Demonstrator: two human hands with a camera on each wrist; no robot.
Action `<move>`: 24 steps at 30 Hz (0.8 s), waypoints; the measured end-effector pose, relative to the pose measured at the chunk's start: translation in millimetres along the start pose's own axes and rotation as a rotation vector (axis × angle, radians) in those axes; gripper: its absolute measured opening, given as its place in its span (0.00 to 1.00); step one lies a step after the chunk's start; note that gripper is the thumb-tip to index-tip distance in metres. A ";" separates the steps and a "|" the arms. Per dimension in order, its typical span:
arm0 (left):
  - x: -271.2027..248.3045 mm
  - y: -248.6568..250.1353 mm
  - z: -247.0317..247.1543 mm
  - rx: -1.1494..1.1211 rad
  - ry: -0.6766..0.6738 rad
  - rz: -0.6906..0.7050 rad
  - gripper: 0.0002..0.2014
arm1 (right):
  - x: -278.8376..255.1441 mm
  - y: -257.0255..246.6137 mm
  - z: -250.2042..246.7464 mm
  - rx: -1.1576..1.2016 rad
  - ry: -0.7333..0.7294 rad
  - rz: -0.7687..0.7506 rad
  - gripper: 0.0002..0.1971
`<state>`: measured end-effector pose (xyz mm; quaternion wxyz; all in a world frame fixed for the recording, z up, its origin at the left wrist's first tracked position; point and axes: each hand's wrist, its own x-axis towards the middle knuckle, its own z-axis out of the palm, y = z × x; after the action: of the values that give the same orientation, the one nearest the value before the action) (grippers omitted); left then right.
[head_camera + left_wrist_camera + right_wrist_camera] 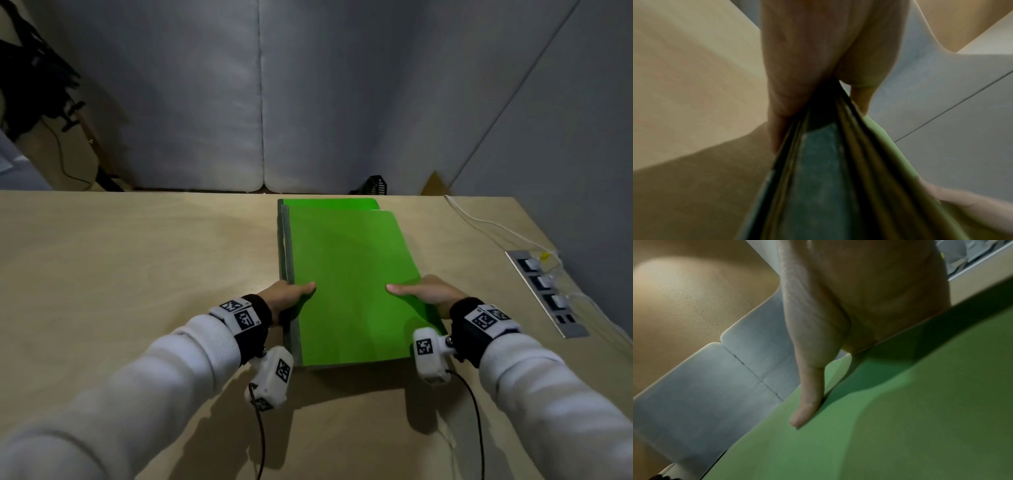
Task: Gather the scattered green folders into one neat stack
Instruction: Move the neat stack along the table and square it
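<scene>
The green folders (349,284) are gathered into one bundle, held between both hands above the tabletop (137,246), a little toward 1 o'clock from the middle of the head view. The near end is lifted, with a shadow under it; whether the far end rests on the wood cannot be told. The left hand (286,299) clamps the spine side at 9 o'clock, thumb on the top cover and fingers hidden beneath. The left wrist view shows several layered edges pinched between thumb and fingers. The right hand (428,294) clamps the open side at 3 o'clock, its thumb lying flat on the top cover and the fingers hidden beneath.

The stack is not yet square. At 12 o'clock a lower folder sticks out past the top one, and along the spine side grey-green edges show in steps, not flush.

The main risk, as I judge it, is slippage. The covers look smooth, and both grips sit near the close end, so the far end is unsupported and could sag or fan out. If either thumb loosens while the bundle is tilted, inner folders may slide out toward 12 o'clock and scatter again. Tapping the edges down to align them could also buckle the thin covers if done hard. Off at 3 o'clock a socket strip (544,291) and white cable (479,219) lie well apart from the folders.
</scene>
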<state>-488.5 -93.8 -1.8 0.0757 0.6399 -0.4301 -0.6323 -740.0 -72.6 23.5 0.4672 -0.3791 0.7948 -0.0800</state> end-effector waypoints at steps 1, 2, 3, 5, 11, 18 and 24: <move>4.0 3.2 2.9 -0.002 -0.005 0.004 0.23 | 3.6 -1.3 -3.5 0.004 0.018 0.000 0.53; 7.8 6.1 5.2 -0.001 -0.004 0.008 0.24 | 7.8 -2.0 -7.0 0.011 0.027 0.005 0.54; 12.0 8.5 7.5 0.004 -0.004 0.015 0.24 | 11.0 -2.3 -10.1 0.013 0.033 0.003 0.54; 19.8 12.4 10.5 0.054 0.011 0.033 0.25 | 17.5 -1.4 -12.8 0.026 0.036 0.003 0.52; 39.2 15.3 15.3 0.254 0.078 0.062 0.30 | 34.3 5.1 -14.0 0.079 0.070 -0.009 0.45; 59.5 9.1 15.6 0.273 0.082 0.093 0.29 | 29.5 3.4 -17.7 0.008 0.073 -0.070 0.36; 62.5 8.0 15.3 0.274 0.093 0.093 0.43 | 31.1 6.9 -17.1 -0.038 0.032 -0.131 0.37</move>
<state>-516.1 -132.3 -46.1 0.0366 0.6522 -0.5377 -0.5331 -765.9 -92.7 8.4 0.4409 -0.4378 0.7769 -0.1017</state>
